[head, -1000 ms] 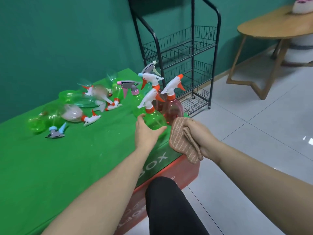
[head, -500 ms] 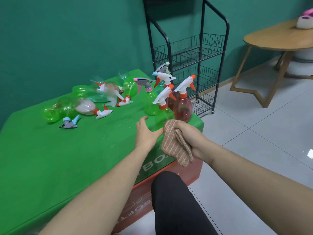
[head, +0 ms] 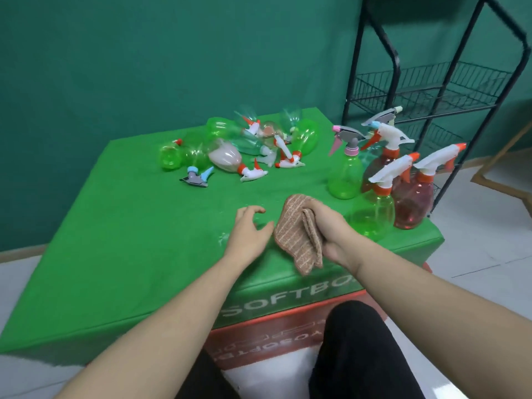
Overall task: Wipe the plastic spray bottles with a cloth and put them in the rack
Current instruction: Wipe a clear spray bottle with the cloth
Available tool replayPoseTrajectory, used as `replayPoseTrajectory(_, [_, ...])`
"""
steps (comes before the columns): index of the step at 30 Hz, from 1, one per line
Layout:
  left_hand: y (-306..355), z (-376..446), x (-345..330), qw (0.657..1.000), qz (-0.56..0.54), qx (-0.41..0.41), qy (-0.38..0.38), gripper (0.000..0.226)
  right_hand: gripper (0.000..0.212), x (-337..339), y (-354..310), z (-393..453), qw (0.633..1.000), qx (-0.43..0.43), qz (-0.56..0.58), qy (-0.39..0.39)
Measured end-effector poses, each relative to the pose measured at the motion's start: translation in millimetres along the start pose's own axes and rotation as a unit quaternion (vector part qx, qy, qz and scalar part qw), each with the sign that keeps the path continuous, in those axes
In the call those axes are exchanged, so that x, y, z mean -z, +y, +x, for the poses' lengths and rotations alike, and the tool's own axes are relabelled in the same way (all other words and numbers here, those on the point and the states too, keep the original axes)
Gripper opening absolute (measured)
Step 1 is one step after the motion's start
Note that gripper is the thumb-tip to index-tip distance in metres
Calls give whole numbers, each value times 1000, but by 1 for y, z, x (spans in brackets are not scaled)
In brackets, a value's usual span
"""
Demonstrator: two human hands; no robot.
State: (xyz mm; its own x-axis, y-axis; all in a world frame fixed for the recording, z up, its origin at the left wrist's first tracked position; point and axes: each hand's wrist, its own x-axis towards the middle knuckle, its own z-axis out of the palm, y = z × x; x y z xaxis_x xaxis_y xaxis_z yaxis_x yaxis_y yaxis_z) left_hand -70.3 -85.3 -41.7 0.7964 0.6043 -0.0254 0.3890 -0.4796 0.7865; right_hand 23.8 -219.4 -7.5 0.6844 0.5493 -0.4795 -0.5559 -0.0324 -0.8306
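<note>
One second back, left hand (head: 250, 232) touched green bottle (head: 373, 215); now let go, fingers loose, holding nothing. Right hand (head: 331, 231) grips cloth (head: 296, 229). Bottles stand and lie on counter (head: 138, 243). Rack (head: 429, 90) has none yet. Next bottle needs picking.

A table (head: 121, 254) fills the middle of the view. At its twelve o'clock lies a heap of spray bottles (head: 244, 145) on their sides, touching one another, with a loose spray head (head: 197, 177) just before them. At two o'clock a group of upright spray bottles (head: 385, 180) stands close together near the table's edge. Behind that group stands a wire rack (head: 431, 90). Before the group, near the table's middle, the right hand (head: 331, 234) holds a cloth (head: 299, 234), with the left hand (head: 250, 231) just beside it at nine o'clock.
</note>
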Motion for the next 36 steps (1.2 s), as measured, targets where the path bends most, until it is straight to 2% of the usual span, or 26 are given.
replayPoseTrajectory(9, [-45, 75, 52, 999, 39, 1, 14, 41, 38, -50, -14, 98, 1000, -11, 1, -15])
replayPoseTrajectory(15, [-51, 145, 63, 986, 151, -68, 30, 49, 34, -64, -29, 151, 1000, 11, 4, -15])
replayPoseTrajectory(18, [-46, 183, 66, 960, 257, -108, 23, 60, 31, -66, -35, 169, 1000, 23, 13, -8])
replayPoseTrajectory(22, [-43, 227, 69, 903, 403, -146, -24, 85, 28, -64, -38, 188, 999, 29, 15, -5])
replayPoseTrajectory(25, [-42, 244, 71, 866, 471, -160, -50, 90, 26, -61, -40, 193, 999, 44, 18, 4])
replayPoseTrajectory(27, [-43, 249, 72, 848, 499, -173, -49, 85, 29, -60, -42, 194, 998, 52, 17, 7])
replayPoseTrajectory(31, [-46, 248, 73, 814, 543, -208, 8, 62, 27, -56, -41, 188, 998, 54, 26, 8])
replayPoseTrajectory(34, [-44, 240, 72, 798, 569, -199, 34, 40, 26, -53, -37, 180, 998, 57, 13, 17])
replayPoseTrajectory(36, [-44, 234, 70, 787, 585, -193, 36, 34, 25, -50, -33, 174, 998, 55, 8, 22])
